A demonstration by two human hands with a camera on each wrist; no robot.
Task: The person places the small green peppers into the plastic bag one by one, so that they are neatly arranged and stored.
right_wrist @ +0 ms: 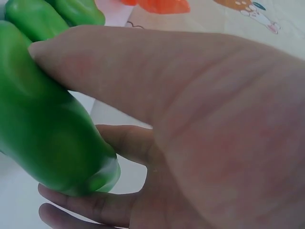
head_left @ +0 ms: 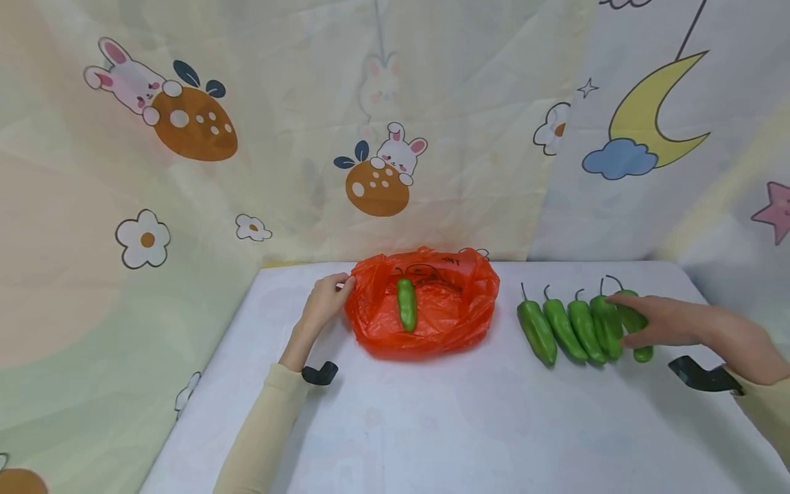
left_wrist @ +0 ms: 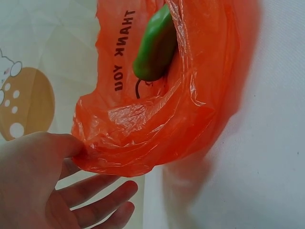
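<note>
Bunny-print cloth [head_left: 296, 158] behind white table [head_left: 420, 432]; yellow moon [head_left: 634, 103].

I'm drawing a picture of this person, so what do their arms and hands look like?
Both hands, left and right, are bare, with no gloves. The left sleeve and right sleeve are long and pale yellow. A small, bent black piece shows by the left wrist, and another by the right.

From the head, we look forward and down over the red bag [head_left: 426, 345]; from the left wrist, closely at its left side, both views sharing the pepper inside [left_wrist: 156, 45]; from the right, closely at peppers [right_wrist: 55, 131] right of it.
</note>
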